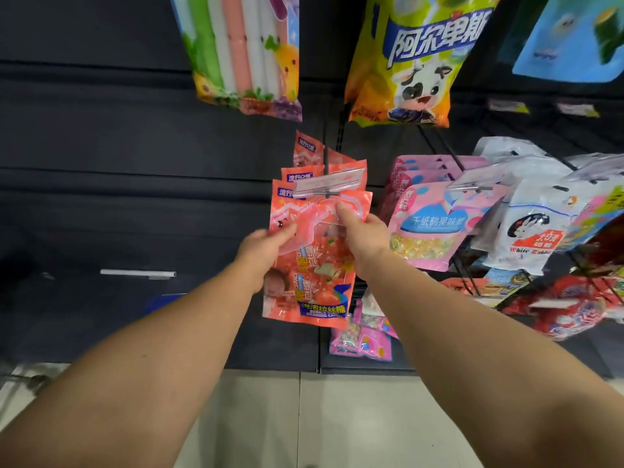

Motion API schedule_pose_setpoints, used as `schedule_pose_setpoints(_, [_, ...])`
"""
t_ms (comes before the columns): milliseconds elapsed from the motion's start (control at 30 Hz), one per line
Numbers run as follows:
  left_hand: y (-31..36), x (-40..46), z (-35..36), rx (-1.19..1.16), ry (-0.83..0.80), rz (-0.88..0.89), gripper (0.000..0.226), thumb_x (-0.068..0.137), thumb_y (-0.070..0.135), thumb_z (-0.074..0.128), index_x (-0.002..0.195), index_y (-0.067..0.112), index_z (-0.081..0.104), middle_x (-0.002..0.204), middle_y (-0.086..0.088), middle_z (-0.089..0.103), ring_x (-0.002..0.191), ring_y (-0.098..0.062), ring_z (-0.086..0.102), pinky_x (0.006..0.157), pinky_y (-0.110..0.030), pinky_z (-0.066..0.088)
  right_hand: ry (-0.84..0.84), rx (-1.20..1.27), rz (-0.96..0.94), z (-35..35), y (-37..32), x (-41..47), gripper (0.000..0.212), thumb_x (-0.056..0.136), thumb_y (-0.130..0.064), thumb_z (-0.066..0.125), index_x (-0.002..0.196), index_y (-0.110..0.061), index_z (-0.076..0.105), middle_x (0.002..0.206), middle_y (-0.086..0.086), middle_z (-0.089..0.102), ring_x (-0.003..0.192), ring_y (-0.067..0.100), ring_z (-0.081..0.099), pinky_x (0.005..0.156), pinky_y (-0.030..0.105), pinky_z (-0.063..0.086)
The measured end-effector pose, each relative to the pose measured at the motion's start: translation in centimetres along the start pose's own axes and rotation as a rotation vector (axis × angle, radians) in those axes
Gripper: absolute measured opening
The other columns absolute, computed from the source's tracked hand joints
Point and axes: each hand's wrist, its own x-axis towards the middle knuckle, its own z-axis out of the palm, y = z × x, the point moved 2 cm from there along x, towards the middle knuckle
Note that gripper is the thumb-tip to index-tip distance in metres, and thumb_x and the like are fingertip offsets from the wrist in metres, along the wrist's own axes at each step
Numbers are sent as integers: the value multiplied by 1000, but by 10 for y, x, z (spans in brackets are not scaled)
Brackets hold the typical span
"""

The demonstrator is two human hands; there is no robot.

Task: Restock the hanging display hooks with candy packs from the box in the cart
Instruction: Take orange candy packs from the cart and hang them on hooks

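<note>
Hanging is the step in hand: we hold a red pack [309, 265] up at the hook [327, 173], just under its clear label strip [329, 184]. Our left hand [261, 251] grips the pack's left edge, thumb on the front. Our right hand [366, 238] pinches the top near the hang hole, forefinger stretched up toward the hook tip. Several like packs [305, 163] already hang behind on the same hook, so we judge this one close to seated, though we cannot tell whether the hole has caught the wire. Next, we think, comes a push back along the hook, keeping the pack level, then letting go. Pink packs [427, 228] hang just beside on the right. Neither box nor cart is in view.
</note>
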Motion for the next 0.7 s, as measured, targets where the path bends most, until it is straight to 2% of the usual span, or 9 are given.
schedule_pose_setpoints(67, [15,1,3,-4,19,45,62,64,62,85,110,23,71,109,-2,77,105,-26,71,103,-52,52,3,-32,-20,1,1,1,33,81,-51,73,92,-22,64,100,3,73,92,24,70,89,43,57])
schedule_pose_setpoints(200, [29,6,10,9,72,64,54,78,57,81,112,17,70,105,-5,76,101,-27,71,95,-46,57,7,-21,-18,0,2,5,29,83,-50,73,82,-25,57,100,3,71,93,24,69,90,44,57])
schedule_pose_setpoints(267, [31,6,13,19,107,33,54,77,59,80,107,16,70,106,-6,74,101,-28,71,94,-47,57,16,-19,-19,0,1,5,29,84,-50,71,81,-25,57,98,2,70,93,23,68,91,44,56])
schedule_pose_setpoints(367, [34,5,17,40,132,-8,68,62,70,83,101,16,67,109,-7,73,102,-31,70,96,-50,56,53,-23,-2,-1,-1,4,35,86,-50,69,74,-23,50,86,-2,64,91,23,64,91,41,53])
schedule_pose_setpoints(433, [36,6,22,27,130,-33,72,56,71,84,101,17,68,109,-6,74,102,-31,70,95,-50,57,79,-17,2,-3,-1,5,35,88,-49,67,77,-21,47,80,-6,57,90,23,60,93,41,51])
schedule_pose_setpoints(500, [40,2,27,56,143,-29,68,66,68,83,106,15,66,111,-6,72,104,-29,69,97,-47,55,83,-23,-6,-5,-2,5,33,88,-51,66,83,-25,47,81,-7,55,92,22,58,94,41,50])
schedule_pose_setpoints(567, [42,1,30,83,156,-19,62,75,65,78,106,14,63,111,-4,69,105,-27,66,95,-42,53,72,-31,-14,-8,-3,5,35,86,-53,66,79,-25,46,83,-8,58,95,22,60,94,41,51])
schedule_pose_setpoints(700, [39,-2,29,76,126,-7,54,74,64,80,95,18,63,107,-4,72,103,-26,68,100,-46,54,12,14,-27,-12,0,1,28,81,-49,74,87,-27,58,94,-2,71,91,20,70,90,42,57])
